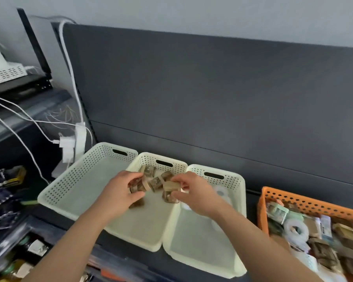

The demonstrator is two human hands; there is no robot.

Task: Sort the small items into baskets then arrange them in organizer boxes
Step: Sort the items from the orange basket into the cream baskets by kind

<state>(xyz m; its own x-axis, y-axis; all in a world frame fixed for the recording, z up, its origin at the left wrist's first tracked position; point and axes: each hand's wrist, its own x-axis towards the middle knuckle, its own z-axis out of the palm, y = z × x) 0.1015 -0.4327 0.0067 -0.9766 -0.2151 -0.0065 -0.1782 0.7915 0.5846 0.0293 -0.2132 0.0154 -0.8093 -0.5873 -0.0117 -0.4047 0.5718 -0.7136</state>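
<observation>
A small brown banded roll [138, 186] is pinched between the curled fingers and thumb of the left hand [118, 193], and a small tan block-shaped item [171, 186] is gripped in the curled fingertips of the right hand [195, 193]. Both hands are held just apart from each other, over the far half of the middle cream perforated plastic basket [143, 226]. Just beyond and between the two grips, several more small brown rolls [149, 170] are seen lying loose on that basket's floor, some touching one another, and one further brown piece [169, 198] is seen just under the right hand. What exactly these pieces are cannot be told, as they are blurred. To the left of the left hand's grip, a larger cream perforated basket [55, 192] is set with its rim against the middle one. To the right of the right hand's grip, a third cream perforated basket [239, 186] is placed against the middle basket, and pale clear rings [220, 192] are faintly made out inside it. Farther right, well apart from both grips, an orange perforated basket [306, 203] is filled with mixed small items [293, 228]. Behind all the baskets a dark grey upright panel [212, 98] is seen, and beyond the larger basket a white power strip [80, 139] with white cables is visible.
</observation>
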